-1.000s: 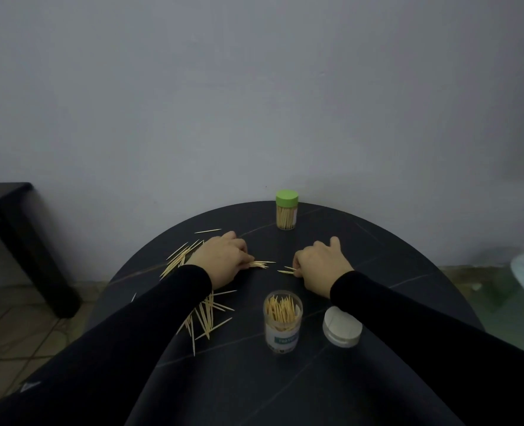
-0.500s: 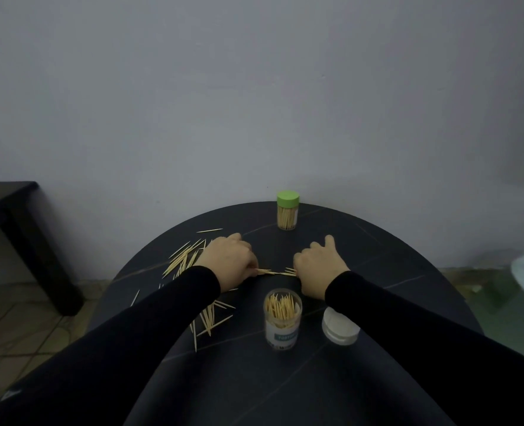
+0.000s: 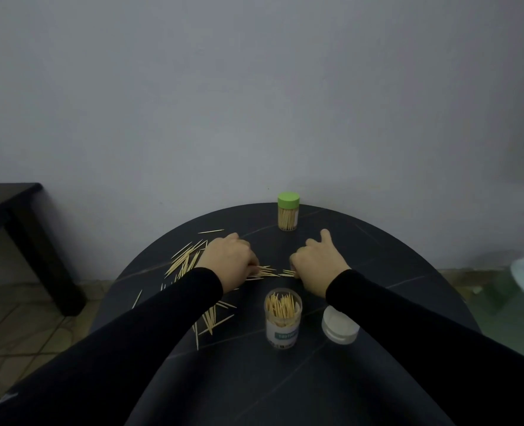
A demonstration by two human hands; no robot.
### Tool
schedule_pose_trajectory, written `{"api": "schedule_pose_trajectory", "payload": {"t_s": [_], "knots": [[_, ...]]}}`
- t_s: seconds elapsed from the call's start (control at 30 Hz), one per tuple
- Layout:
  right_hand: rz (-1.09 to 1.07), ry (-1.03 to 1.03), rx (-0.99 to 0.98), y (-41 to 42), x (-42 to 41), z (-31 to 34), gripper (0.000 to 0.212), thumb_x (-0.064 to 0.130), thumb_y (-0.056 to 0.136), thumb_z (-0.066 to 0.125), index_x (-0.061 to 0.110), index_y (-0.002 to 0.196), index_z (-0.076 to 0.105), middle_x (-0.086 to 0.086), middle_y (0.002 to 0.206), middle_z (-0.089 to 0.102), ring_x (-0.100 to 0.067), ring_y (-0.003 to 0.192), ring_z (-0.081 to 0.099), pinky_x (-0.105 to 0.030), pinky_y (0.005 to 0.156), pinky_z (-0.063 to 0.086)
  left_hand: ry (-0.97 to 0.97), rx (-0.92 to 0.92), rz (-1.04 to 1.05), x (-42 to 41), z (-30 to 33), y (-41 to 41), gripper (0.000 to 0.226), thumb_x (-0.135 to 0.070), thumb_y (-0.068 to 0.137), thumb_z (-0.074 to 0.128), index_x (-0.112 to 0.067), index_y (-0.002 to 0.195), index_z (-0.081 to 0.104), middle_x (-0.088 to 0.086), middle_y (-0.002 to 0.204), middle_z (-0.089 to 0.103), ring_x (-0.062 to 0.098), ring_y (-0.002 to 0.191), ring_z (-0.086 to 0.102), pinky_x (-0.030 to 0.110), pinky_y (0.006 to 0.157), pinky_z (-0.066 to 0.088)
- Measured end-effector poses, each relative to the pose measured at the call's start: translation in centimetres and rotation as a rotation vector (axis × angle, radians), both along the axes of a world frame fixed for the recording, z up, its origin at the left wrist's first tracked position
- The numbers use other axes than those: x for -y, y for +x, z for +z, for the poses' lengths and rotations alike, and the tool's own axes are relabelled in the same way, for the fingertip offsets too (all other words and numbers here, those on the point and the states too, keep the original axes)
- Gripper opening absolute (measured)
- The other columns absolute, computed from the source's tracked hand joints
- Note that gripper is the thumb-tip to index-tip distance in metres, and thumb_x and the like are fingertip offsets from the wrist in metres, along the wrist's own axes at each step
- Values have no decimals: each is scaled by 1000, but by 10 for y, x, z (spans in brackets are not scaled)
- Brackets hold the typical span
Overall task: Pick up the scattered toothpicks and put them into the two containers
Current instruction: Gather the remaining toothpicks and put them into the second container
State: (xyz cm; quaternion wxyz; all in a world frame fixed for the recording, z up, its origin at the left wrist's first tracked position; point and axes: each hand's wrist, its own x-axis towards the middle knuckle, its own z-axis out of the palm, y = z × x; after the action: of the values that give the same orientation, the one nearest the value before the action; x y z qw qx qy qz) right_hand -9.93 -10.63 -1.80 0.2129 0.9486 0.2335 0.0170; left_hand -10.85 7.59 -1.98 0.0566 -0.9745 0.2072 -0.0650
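A plain room in a home, it seems: a round dark table (image 3: 377, 241) stands against a bare grey-white wall (image 3: 254, 103), with a tiled floor (image 3: 24, 327) below on the left. A second dark table (image 3: 5, 198) sits at the far left.

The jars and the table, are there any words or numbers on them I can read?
Open jar: a teal strip on its white label has white letters, too blurred to read for sure.
Green-lidded jar: a pale label shows at its side, no letters can be made out.
White lid and black table: no writing shows.
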Motion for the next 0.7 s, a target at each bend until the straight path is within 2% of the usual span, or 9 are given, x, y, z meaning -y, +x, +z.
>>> {"api": "schedule_pose_trajectory", "payload": {"t_s": [0.2,0.47,0.57,0.7], "knots": [[-23,-19,-18,-1,1,-5,35,32,93,55,14,122,56,-8,120,61,-28,119,50,-58,110,17,-75,0,7,0,-1,-3,28,-41,96,48,-32,117,64,-6,115,58,12,103,44,29,85,42],[-16,25,5,-2,4,-3,29,28,94,54,17,120,57,-6,119,60,-27,118,50,-57,110,18,-193,13,54,1,-1,-4,25,-42,93,53,-34,113,67,-9,114,55,10,104,43,30,91,42],[-31,136,2,-3,8,1,25,29,93,55,20,116,58,-2,115,60,-24,115,51,-56,110,18,-275,-9,79,-1,-1,-5,23,-42,92,56,-34,110,68,-10,111,55,10,105,45,29,94,41],[-79,468,-20,-13,15,5,15,29,95,53,27,109,58,6,107,60,-16,107,52,-47,107,22,-487,-38,126,-1,0,-10,20,-40,89,61,-31,105,71,-11,100,56,9,100,51,28,88,45]]}}
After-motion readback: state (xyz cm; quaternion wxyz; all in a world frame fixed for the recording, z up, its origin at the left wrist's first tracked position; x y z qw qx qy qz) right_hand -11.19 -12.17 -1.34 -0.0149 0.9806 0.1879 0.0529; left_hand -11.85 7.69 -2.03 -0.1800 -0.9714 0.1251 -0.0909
